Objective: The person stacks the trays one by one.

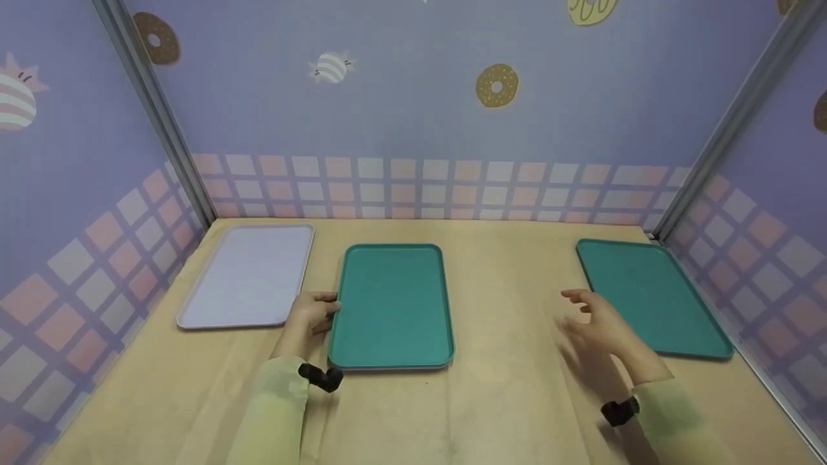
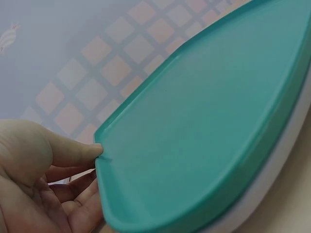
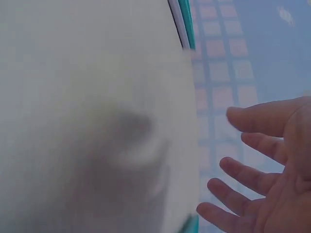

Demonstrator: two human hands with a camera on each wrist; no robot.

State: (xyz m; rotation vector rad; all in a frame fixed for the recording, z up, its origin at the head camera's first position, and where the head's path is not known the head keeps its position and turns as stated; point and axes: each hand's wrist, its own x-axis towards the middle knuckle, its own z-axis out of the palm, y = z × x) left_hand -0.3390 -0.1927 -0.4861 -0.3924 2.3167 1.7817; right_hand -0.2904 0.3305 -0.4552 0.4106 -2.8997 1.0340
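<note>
My left hand is at the left long edge of the middle green tray. In the left wrist view its thumb lies over the tray's rim and the fingers curl below the edge, pinching it. A pale layer, like a second tray, shows directly under the green one. My right hand hovers over the table with fingers spread and relaxed, holding nothing. It is just left of another green tray, and its shadow falls on the wood below.
A pale lavender tray lies at the left, close beside my left forearm. The wooden table is bounded by patterned walls at the back and both sides. Grey metal posts stand in the corners.
</note>
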